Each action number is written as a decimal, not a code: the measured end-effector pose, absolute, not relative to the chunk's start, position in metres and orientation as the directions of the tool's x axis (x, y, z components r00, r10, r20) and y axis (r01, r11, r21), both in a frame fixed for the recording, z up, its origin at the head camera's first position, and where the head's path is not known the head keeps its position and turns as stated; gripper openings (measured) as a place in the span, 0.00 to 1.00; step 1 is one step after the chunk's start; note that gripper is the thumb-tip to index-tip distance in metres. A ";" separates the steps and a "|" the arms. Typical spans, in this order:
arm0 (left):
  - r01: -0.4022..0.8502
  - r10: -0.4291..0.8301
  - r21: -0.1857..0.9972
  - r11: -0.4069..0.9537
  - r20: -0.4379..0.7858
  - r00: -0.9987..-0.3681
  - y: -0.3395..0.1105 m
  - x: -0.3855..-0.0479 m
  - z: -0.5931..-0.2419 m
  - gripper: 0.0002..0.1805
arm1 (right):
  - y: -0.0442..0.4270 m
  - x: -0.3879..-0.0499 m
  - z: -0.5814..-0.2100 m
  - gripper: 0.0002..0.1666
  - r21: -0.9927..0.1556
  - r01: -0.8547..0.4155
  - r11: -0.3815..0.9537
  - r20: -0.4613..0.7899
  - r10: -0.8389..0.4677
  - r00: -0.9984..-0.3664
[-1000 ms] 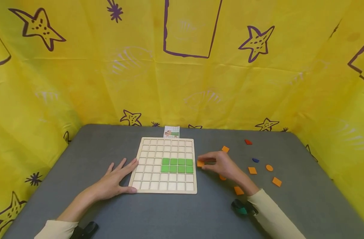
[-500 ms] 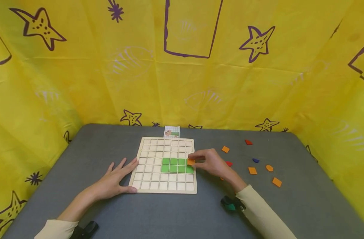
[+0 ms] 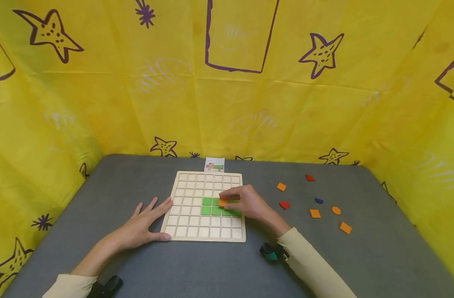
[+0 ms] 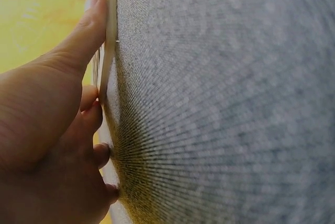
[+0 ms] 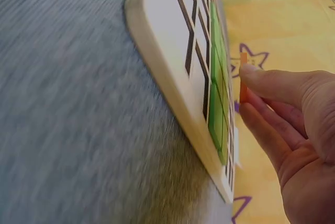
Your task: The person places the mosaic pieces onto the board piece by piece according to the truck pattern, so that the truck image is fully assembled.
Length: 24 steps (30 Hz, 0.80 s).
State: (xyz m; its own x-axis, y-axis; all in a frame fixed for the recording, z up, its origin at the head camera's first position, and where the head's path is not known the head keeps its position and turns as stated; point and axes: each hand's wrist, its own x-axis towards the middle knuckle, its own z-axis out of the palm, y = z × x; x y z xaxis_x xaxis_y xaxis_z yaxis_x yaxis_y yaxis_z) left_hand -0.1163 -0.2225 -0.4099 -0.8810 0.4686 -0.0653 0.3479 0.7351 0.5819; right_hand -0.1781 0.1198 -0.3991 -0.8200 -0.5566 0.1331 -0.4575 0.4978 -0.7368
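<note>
A light wooden grid board [image 3: 182, 219] lies on the grey table, with two rows of green square tiles [image 3: 211, 210] set in its right half. My right hand [image 3: 249, 203] pinches an orange square tile [image 3: 222, 203] between thumb and fingers over the green tiles. In the right wrist view that orange tile [image 5: 243, 77] stands edge-on, apart from the board's surface. At the board's left edge rests my left hand [image 3: 143, 225], fingers spread and thumb at the lower corner. The left wrist view shows the thumb [image 4: 86, 33] against the board's rim [image 4: 110, 35].
Behind the board lies a small printed card [image 3: 214, 164]. Loose pieces lie to the right: several orange tiles [image 3: 315, 213], an orange disc [image 3: 336, 210], red pieces [image 3: 284, 205] and a blue piece [image 3: 319, 200]. A yellow patterned cloth [image 3: 227, 103] surrounds the table.
My right hand has moved left with the orange tile, from beside the board's right edge to above the green tiles, uncovering a red piece. The left hand has stayed put.
</note>
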 end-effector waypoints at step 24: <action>0.346 0.466 0.573 0.743 -0.072 -0.882 -0.222 -0.117 -0.410 0.57 | 0.066 -0.188 -0.400 0.19 -0.697 -0.511 0.503 0.138 -0.605 -0.784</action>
